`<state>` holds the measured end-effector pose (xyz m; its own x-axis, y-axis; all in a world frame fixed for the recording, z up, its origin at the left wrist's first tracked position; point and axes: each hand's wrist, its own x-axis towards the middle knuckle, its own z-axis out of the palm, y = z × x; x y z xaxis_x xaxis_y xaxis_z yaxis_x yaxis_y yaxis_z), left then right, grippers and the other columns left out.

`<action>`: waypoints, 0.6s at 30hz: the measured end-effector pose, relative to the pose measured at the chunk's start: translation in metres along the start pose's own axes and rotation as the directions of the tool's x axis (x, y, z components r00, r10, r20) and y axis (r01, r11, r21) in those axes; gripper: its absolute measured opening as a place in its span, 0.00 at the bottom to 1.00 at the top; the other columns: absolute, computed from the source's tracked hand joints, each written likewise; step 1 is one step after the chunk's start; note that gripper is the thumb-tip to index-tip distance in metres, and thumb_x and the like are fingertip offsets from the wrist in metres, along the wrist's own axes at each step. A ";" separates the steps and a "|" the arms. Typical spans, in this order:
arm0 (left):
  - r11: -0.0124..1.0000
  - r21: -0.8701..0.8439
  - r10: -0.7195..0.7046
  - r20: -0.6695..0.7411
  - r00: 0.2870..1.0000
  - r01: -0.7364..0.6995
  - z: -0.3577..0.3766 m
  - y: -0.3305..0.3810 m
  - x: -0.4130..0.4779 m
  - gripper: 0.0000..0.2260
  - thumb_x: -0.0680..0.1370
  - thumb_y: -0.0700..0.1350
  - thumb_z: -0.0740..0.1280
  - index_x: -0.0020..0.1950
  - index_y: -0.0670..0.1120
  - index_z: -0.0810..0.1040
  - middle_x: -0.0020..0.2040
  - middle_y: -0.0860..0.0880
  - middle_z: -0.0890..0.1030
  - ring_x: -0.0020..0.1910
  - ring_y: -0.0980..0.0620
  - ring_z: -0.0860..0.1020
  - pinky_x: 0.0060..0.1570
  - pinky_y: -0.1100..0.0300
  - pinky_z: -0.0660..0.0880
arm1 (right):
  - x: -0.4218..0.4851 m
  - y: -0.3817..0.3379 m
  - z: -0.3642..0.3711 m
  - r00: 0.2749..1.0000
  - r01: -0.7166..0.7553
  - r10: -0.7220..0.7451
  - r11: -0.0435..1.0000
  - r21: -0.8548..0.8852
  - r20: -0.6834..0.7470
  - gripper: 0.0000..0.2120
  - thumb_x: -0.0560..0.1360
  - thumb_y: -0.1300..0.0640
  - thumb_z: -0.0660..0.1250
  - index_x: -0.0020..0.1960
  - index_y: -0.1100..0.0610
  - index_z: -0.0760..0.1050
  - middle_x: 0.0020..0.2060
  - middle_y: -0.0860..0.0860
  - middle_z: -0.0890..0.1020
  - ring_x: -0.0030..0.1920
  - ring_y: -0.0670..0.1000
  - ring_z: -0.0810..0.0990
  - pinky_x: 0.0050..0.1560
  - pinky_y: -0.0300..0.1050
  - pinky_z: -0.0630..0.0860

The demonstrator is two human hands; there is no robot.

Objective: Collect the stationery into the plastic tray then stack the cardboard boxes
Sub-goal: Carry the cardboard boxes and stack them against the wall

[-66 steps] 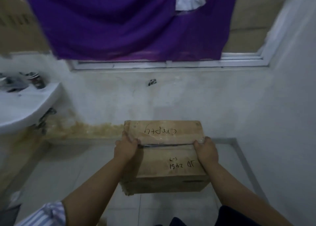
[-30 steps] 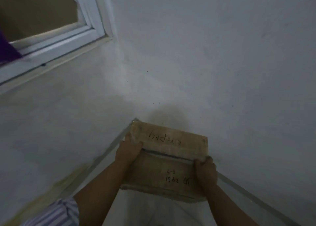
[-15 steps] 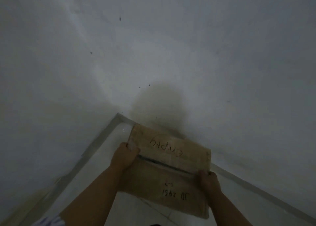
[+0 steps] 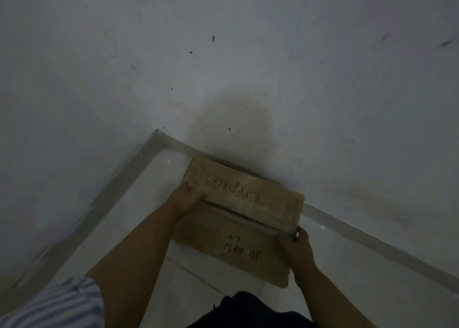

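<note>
A brown cardboard box [image 4: 243,218] with handwriting on its closed top flaps sits low in the corner of a room, its far edge close to the right wall. My left hand [image 4: 185,198] grips the box's left side at the flap seam. My right hand [image 4: 296,247] grips its right side at the same seam. Whether the box rests on the floor or hangs just above it, I cannot tell. No plastic tray, stationery or other box is in view.
Two white walls meet at a corner [image 4: 156,131] just beyond the box, with a grey skirting strip [image 4: 119,181] along their foot. The floor [image 4: 139,228] is pale glossy tile. A dark stain [image 4: 231,119] marks the right wall above the box.
The view has swung right, away from the window, sink and purple curtain, to the bare corner. Both hands have carried the box along and lower, closer to the right wall.
</note>
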<state>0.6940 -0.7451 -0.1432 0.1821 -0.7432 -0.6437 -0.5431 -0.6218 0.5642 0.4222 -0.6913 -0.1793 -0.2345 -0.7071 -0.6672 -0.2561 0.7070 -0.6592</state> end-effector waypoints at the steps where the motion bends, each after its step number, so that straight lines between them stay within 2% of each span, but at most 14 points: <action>1: 0.995 0.096 0.032 -0.018 0.999 -0.030 0.005 -0.003 0.002 0.31 0.80 0.53 0.59 0.77 0.42 0.52 0.77 0.42 0.56 0.76 0.42 0.56 0.75 0.48 0.52 | -0.003 0.002 0.003 0.998 0.056 -0.056 0.998 -0.022 -0.005 0.29 0.73 0.58 0.69 0.71 0.60 0.61 0.65 0.60 0.72 0.60 0.58 0.74 0.59 0.55 0.73; 3: 0.918 0.395 0.075 -0.076 0.994 -0.039 0.020 -0.008 -0.005 0.32 0.81 0.55 0.54 0.78 0.42 0.43 0.78 0.42 0.47 0.77 0.39 0.46 0.75 0.45 0.45 | -0.012 0.006 0.010 0.993 0.117 -0.118 0.988 -0.100 -0.004 0.37 0.71 0.57 0.71 0.73 0.59 0.54 0.71 0.59 0.64 0.67 0.58 0.68 0.62 0.55 0.70; 4: 0.865 0.499 0.102 -0.081 0.992 -0.048 0.027 -0.009 -0.013 0.32 0.81 0.56 0.52 0.77 0.44 0.40 0.78 0.42 0.45 0.77 0.39 0.43 0.75 0.44 0.45 | -0.017 0.009 0.012 0.990 0.140 -0.141 0.968 -0.208 0.010 0.46 0.70 0.52 0.73 0.76 0.57 0.47 0.75 0.57 0.55 0.73 0.58 0.60 0.66 0.56 0.66; 5: 0.816 0.573 0.135 -0.059 0.989 -0.078 0.036 -0.012 -0.022 0.32 0.81 0.56 0.51 0.77 0.45 0.39 0.78 0.41 0.44 0.77 0.39 0.43 0.75 0.43 0.45 | -0.022 0.014 0.014 0.984 0.177 -0.172 0.913 -0.367 0.046 0.54 0.67 0.46 0.74 0.76 0.55 0.39 0.76 0.54 0.44 0.76 0.58 0.51 0.70 0.57 0.61; 7: 0.697 0.695 0.204 0.042 0.978 -0.175 0.054 -0.019 -0.044 0.33 0.80 0.58 0.51 0.77 0.45 0.40 0.78 0.40 0.45 0.77 0.38 0.46 0.74 0.42 0.49 | -0.032 0.027 0.016 0.953 0.302 -0.235 0.692 -0.656 0.191 0.62 0.61 0.33 0.72 0.75 0.51 0.31 0.75 0.51 0.33 0.76 0.58 0.37 0.72 0.62 0.54; 8: 0.639 0.737 0.228 0.093 0.969 -0.221 0.063 -0.024 -0.054 0.33 0.80 0.58 0.51 0.77 0.44 0.41 0.78 0.39 0.44 0.76 0.36 0.47 0.73 0.41 0.51 | -0.035 0.032 0.017 0.937 0.348 -0.228 0.599 -0.721 0.263 0.62 0.60 0.31 0.70 0.74 0.50 0.30 0.74 0.50 0.30 0.74 0.58 0.31 0.72 0.64 0.52; 9: 0.600 0.758 0.245 0.132 0.961 -0.257 0.072 -0.031 -0.063 0.32 0.80 0.57 0.49 0.77 0.44 0.41 0.78 0.39 0.43 0.75 0.35 0.49 0.72 0.41 0.52 | -0.037 0.037 0.017 0.925 0.380 -0.214 0.550 -0.743 0.314 0.60 0.62 0.31 0.69 0.74 0.49 0.30 0.72 0.50 0.26 0.72 0.58 0.26 0.72 0.65 0.52; 11: 0.593 0.759 0.215 0.171 0.961 -0.268 0.086 -0.044 -0.079 0.31 0.81 0.58 0.48 0.77 0.46 0.41 0.78 0.41 0.41 0.75 0.35 0.49 0.72 0.40 0.50 | -0.039 0.040 0.018 0.910 0.413 -0.226 0.528 -0.742 0.347 0.55 0.67 0.40 0.68 0.74 0.52 0.30 0.68 0.49 0.21 0.67 0.59 0.22 0.73 0.61 0.54; 13: 0.613 0.761 0.113 0.183 0.977 -0.213 0.096 -0.059 -0.088 0.32 0.80 0.61 0.47 0.77 0.49 0.38 0.78 0.43 0.39 0.75 0.35 0.45 0.72 0.38 0.45 | -0.043 0.038 0.023 0.910 0.415 -0.246 0.515 -0.750 0.334 0.49 0.71 0.49 0.65 0.75 0.54 0.31 0.67 0.50 0.21 0.67 0.61 0.22 0.74 0.56 0.52; 15: 0.595 0.784 0.024 0.205 0.978 -0.179 0.098 -0.071 -0.089 0.34 0.80 0.62 0.48 0.74 0.51 0.29 0.76 0.44 0.34 0.75 0.33 0.40 0.71 0.35 0.42 | -0.048 0.033 0.028 0.911 0.411 -0.259 0.505 -0.759 0.320 0.45 0.72 0.53 0.63 0.76 0.53 0.34 0.72 0.53 0.27 0.70 0.63 0.26 0.74 0.54 0.54; 17: 0.574 0.793 0.012 0.242 0.970 -0.205 0.092 -0.077 -0.083 0.38 0.80 0.60 0.51 0.67 0.50 0.20 0.75 0.45 0.30 0.73 0.32 0.35 0.72 0.37 0.42 | -0.049 0.028 0.032 0.911 0.411 -0.267 0.512 -0.754 0.315 0.41 0.73 0.54 0.63 0.77 0.51 0.41 0.74 0.54 0.31 0.72 0.62 0.28 0.72 0.51 0.60; 18: 0.592 0.774 0.024 0.259 0.965 -0.223 0.088 -0.077 -0.080 0.38 0.80 0.59 0.52 0.68 0.50 0.22 0.74 0.44 0.29 0.73 0.32 0.34 0.73 0.39 0.42 | -0.047 0.026 0.033 0.908 0.416 -0.271 0.507 -0.755 0.319 0.39 0.73 0.54 0.63 0.76 0.51 0.43 0.74 0.54 0.32 0.71 0.61 0.28 0.71 0.50 0.62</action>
<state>0.6490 -0.6164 -0.1806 -0.0499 -0.6686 -0.7419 -0.9969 -0.0114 0.0773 0.4572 -0.6389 -0.1761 0.1558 -0.8284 -0.5381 -0.9354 0.0513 -0.3500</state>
